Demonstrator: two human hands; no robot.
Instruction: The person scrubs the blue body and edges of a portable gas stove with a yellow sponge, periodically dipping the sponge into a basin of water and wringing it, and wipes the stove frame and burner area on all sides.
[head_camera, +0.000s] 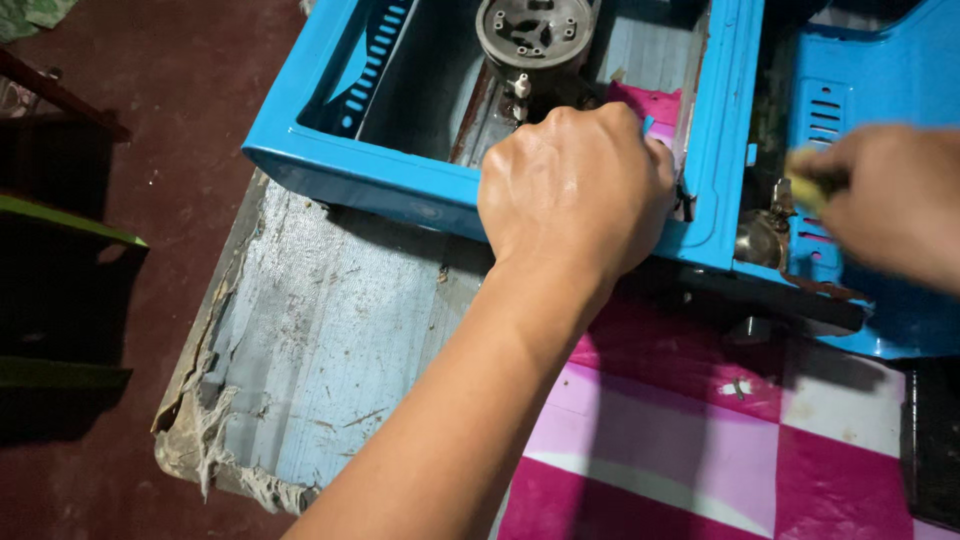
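Gripping blue stove frame (360, 170) — left hand (575, 185) fisted

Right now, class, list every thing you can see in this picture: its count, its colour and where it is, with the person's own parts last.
stove casing: one, bright blue, open, top centre on the table
burner base: one, grey metal, round, inside the casing at the top
side cover: one, blue, slotted, top right
table top: one, pale blue, frayed left edge
cloth: one, pink and white checks, lower right
floor: dark red, left
left hand: one, fisted on the casing's front rim
right hand: one, blurred, grip on a yellowish handle
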